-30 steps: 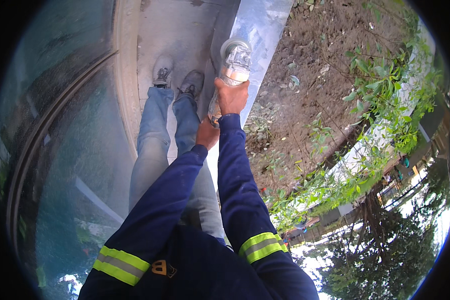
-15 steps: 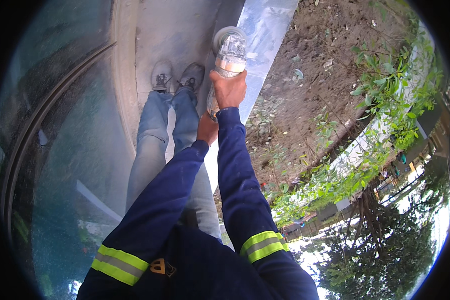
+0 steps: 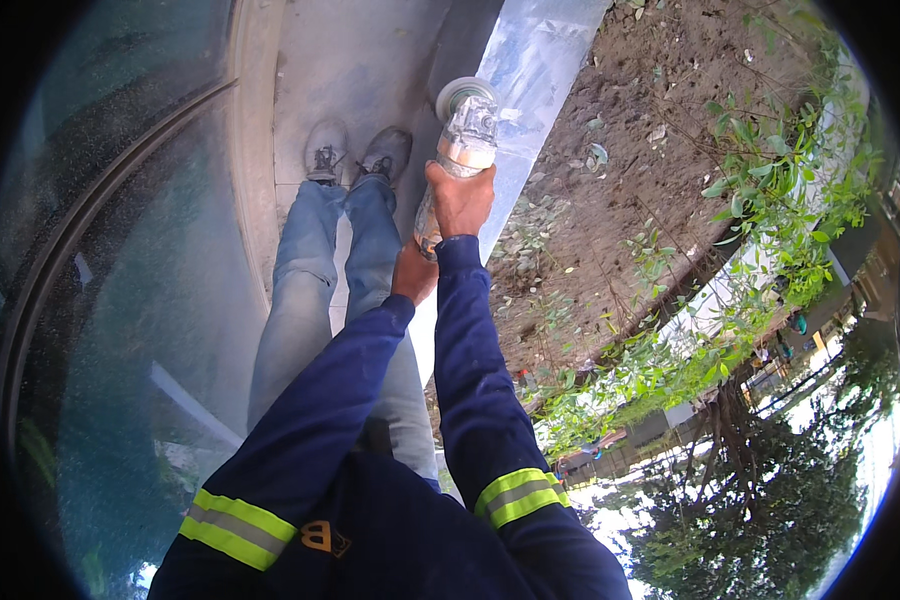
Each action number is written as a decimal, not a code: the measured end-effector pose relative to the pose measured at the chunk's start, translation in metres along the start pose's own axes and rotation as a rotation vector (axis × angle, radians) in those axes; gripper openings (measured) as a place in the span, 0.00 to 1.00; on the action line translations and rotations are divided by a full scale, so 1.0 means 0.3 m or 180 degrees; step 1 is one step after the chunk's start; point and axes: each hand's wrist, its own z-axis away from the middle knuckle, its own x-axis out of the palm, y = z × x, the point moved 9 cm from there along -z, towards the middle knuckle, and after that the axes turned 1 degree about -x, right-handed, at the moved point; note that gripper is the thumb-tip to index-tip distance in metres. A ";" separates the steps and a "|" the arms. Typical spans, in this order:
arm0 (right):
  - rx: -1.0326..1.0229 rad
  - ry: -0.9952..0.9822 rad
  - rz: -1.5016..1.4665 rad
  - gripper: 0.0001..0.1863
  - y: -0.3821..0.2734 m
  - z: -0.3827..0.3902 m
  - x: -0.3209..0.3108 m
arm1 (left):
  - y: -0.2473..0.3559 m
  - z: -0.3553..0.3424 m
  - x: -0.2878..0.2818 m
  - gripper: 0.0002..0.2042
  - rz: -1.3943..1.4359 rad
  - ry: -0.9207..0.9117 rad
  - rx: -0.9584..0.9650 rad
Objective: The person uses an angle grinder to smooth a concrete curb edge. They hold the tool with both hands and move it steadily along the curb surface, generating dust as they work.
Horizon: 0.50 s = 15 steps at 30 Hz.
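A dusty angle grinder [image 3: 467, 147] is held in both of my hands over the pale top of a low ledge [image 3: 542, 60]. My right hand [image 3: 462, 199] is closed round its body just behind the metal head. Farther back, my left hand [image 3: 414, 272] wraps the rear end of the grinder, its fingers partly hidden. The round disc [image 3: 467, 97] at the far end lies at the ledge's left edge; whether it touches the surface I cannot tell. White dust coats the grinder and streaks the ledge.
My shoes [image 3: 384, 155] stand on a narrow grey walkway [image 3: 345, 60] left of the ledge. A glass wall [image 3: 140, 300] with a dark frame bounds the left side. Beyond the ledge lie brown soil [image 3: 630, 190] and leafy green plants [image 3: 770, 170]; a tree [image 3: 750, 490] shows at lower right.
The grinder and both hands have come back along the ledge toward my body, a short way. My grip is the same, and my feet have not moved.
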 end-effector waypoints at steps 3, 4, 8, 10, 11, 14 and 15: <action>-0.0196 0.0030 0.0077 0.42 -0.062 -0.047 0.013 | 0.063 -0.052 -0.019 0.22 0.0159 -0.0022 0.0224; -0.0163 0.0030 0.0195 0.43 -0.078 -0.066 0.006 | 0.114 -0.055 -0.024 0.21 0.0164 0.0019 0.0290; -0.0125 0.0166 0.0121 0.42 -0.085 -0.115 -0.036 | 0.188 -0.057 -0.016 0.21 -0.0148 -0.0041 0.0318; -0.0139 0.0331 -0.0120 0.41 -0.007 -0.129 -0.058 | 0.190 -0.048 0.007 0.21 -0.0223 -0.0127 0.0359; -0.0147 0.0404 -0.0243 0.40 0.034 -0.136 -0.063 | 0.179 -0.036 0.014 0.20 -0.0216 -0.0145 0.0365; -0.0073 0.0219 -0.0124 0.44 0.057 -0.084 -0.057 | 0.101 0.006 0.030 0.21 -0.0334 -0.0128 0.0149; -0.0038 0.0183 -0.0071 0.44 0.063 -0.065 -0.050 | 0.080 0.009 0.030 0.22 -0.0187 -0.0087 0.0113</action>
